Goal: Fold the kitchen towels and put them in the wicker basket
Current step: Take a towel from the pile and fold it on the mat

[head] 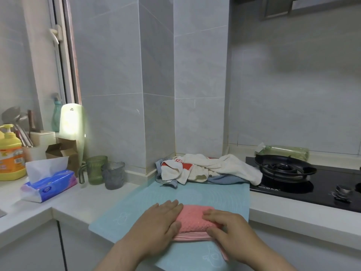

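The pink towel [195, 220] lies on the near part of a blue mat [214, 194], folded into a narrow thick band; its long axis runs left to right across the mat, the right end angled slightly nearer the person, and its striped hem faces the near edge with a lower layer showing beyond it at the right. The left hand [160, 222] rests flat on the band's left end, fingers straight and close together, pressing down; the right hand [228, 229] covers the right end with its fingers bent and the thumb at the near side, and it cannot be told whether it pinches the fold or only presses it.

As a judgement, the task looks early: this one towel seems nearly folded but is not yet stored, and no wicker basket is in view. At the far edge of the mat a heap of crumpled towels [205, 169], white, red-printed and blue, waits unfolded against the tiled corner.

The mat lies on a pale counter [82, 202]; a black gas hob [293, 184] sits just beside it on the right; to the left, well apart, stand a green glass mug [95, 169], a grey glass [114, 175], a tissue pack [48, 186] and a yellow pump bottle [10, 153].
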`<act>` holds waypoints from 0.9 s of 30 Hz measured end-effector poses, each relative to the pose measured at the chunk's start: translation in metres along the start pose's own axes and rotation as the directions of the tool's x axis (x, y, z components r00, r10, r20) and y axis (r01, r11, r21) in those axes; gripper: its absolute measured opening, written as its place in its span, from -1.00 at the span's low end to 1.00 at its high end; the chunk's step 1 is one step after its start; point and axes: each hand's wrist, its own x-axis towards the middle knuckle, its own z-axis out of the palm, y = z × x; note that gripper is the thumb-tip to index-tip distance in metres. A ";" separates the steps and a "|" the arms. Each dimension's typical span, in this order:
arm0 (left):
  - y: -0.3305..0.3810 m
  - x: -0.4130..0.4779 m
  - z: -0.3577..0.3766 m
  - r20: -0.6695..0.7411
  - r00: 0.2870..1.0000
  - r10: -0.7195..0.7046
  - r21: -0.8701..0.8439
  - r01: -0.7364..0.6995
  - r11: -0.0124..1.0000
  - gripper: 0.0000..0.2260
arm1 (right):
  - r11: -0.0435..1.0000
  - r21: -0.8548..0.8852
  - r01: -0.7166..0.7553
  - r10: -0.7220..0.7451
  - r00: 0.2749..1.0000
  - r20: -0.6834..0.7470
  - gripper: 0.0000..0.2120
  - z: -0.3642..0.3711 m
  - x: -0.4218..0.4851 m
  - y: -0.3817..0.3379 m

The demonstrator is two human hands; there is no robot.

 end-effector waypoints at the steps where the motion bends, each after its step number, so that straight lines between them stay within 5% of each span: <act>1: -0.002 -0.002 0.005 -0.010 1.000 0.006 0.007 -0.006 1.000 -0.22 | 1.000 0.005 -0.007 0.007 1.000 -0.006 -0.66 0.003 -0.001 0.002; 7: 0.007 -0.005 0.011 -0.001 1.000 0.003 0.071 -0.003 0.997 -0.15 | 1.000 -0.024 -0.008 0.009 0.999 0.036 -0.64 0.009 -0.007 0.005; 10: 0.012 -0.004 0.007 0.035 0.999 -0.016 0.100 0.012 0.995 -0.22 | 0.998 -0.032 -0.055 0.057 0.997 0.055 -0.40 0.003 -0.002 -0.009; 13: 0.015 -0.003 0.007 0.059 0.997 -0.040 0.044 0.038 0.998 -0.13 | 0.967 -0.124 -0.223 0.213 0.973 -0.087 -0.64 -0.001 0.025 -0.029; 15: 0.012 -0.005 0.010 0.014 0.996 -0.084 -0.165 0.085 0.983 -0.13 | 0.897 -0.136 -0.420 0.413 0.907 -0.081 -0.44 0.003 0.034 -0.037; 17: 0.009 -0.009 0.009 -0.074 0.967 -0.243 -0.513 0.172 0.841 -0.45 | 0.842 -0.150 -0.518 0.524 0.852 -0.004 -0.26 0.008 0.033 -0.037; 19: 0.003 -0.015 0.005 -0.135 0.905 -0.404 -0.696 0.204 0.688 -0.63 | 0.840 -0.134 -0.526 0.531 0.847 0.004 -0.33 0.009 0.028 -0.035; 23: -0.018 -0.015 -0.006 0.110 0.898 -0.427 -0.770 0.349 0.535 -0.10 | 0.880 0.180 -0.439 0.450 0.893 -0.023 -0.54 0.012 0.013 -0.025; 27: -0.022 -0.017 -0.012 0.166 0.935 -0.312 -0.846 0.298 0.443 -0.15 | 0.719 0.560 -0.412 0.434 0.895 0.101 -0.28 0.013 0.002 -0.018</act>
